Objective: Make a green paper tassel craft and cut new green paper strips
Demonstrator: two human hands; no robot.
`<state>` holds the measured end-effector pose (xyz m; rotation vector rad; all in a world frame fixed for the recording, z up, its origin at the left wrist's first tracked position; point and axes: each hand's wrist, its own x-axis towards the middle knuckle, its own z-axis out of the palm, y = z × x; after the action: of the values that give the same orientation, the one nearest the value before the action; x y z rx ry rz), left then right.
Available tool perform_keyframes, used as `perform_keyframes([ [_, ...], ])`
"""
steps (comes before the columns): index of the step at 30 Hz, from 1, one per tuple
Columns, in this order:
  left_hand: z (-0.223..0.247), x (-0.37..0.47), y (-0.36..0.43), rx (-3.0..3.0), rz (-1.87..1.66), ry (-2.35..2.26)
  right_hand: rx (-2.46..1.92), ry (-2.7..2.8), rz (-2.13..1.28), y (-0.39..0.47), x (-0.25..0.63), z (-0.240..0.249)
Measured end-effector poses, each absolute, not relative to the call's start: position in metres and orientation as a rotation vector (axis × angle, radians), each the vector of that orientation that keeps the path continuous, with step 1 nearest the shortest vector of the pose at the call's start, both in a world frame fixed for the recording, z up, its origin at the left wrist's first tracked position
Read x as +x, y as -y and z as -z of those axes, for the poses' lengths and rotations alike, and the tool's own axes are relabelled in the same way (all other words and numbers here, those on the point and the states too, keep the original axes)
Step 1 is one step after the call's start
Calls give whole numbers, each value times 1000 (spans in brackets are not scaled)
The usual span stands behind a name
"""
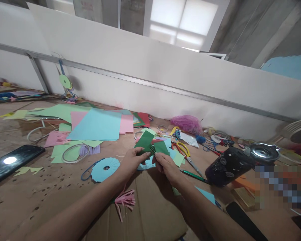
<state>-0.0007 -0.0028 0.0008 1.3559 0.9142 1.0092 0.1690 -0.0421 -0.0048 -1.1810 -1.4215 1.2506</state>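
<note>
Two forearms (86, 201) extend, left hand (132, 161) and right hand (167, 166) jointly pinching two green paper flaps (145, 138).

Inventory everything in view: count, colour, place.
Table: 1, brown, underneath
Wall: 1, white, behind
Window: 1, bright white, top
Green paper: count unclear, dark green, centre
Cardboard: 1, brown, bottom centre
Tassel: 1, pink, lower centre
Disc: 1, light blue, left of centre
Large sheets: several, blue, pink, green, back left
Ring: 1, white, before the sheets
Phone: 1, black, left edge
Scissors: 1, orange and yellow handles, right of centre
Thin tool: 1, green, beside the scissors
Container: 1, black, right
Bag: 1, pink, against the wall
Fan: 1, white, right edge
Ornament: 1, light green, hanging back left
Small scraps: uncounted, mixed colours, scattered
Left hand: 1, bare, on green paper
Right hand: 1, bare, on green paper
</note>
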Motion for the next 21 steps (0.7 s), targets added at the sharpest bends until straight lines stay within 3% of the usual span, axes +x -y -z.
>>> perform_keyframes([
  [21, -3, 0, 2, 1280, -1008, -926, -1205, 1391, -1241, 41, 169, 4],
])
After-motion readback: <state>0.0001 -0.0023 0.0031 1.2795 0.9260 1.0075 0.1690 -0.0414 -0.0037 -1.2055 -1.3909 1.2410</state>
